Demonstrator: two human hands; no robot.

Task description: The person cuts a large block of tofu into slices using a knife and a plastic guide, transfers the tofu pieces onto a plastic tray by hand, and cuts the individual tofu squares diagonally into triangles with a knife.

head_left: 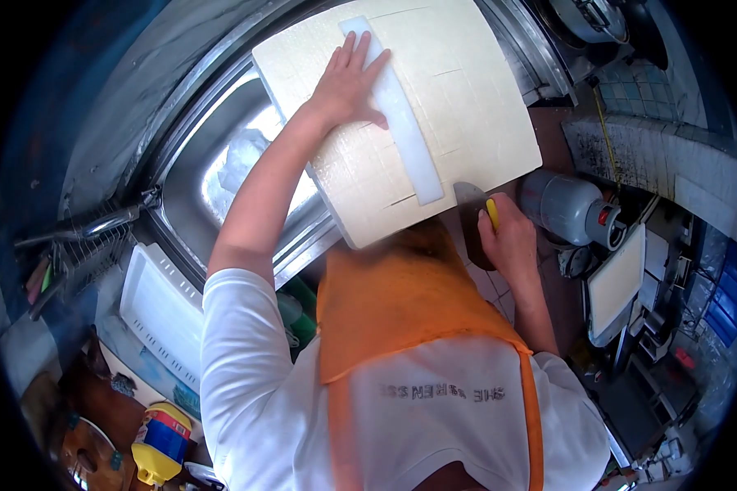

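A large cream-coloured slab (475, 106) with short cut lines on its surface lies over the right part of the sink. A long white flat strip (416, 159) rests across it. My left hand (350, 88) presses on the strip, fingers spread, its thumb along the strip's edge. Off the slab's near right corner, my right hand (509, 237) is closed round the yellow handle of a broad-bladed knife (472, 229). The blade is apart from the strip's near end; part of the handle is hidden in my fist.
A steel sink (190, 184) sits to the left, with a white plastic basket (160, 307) beside it. A grey gas cylinder (561, 204) stands on the floor at right. A pot (588, 18) is at top right. A yellow bottle (157, 454) is at lower left.
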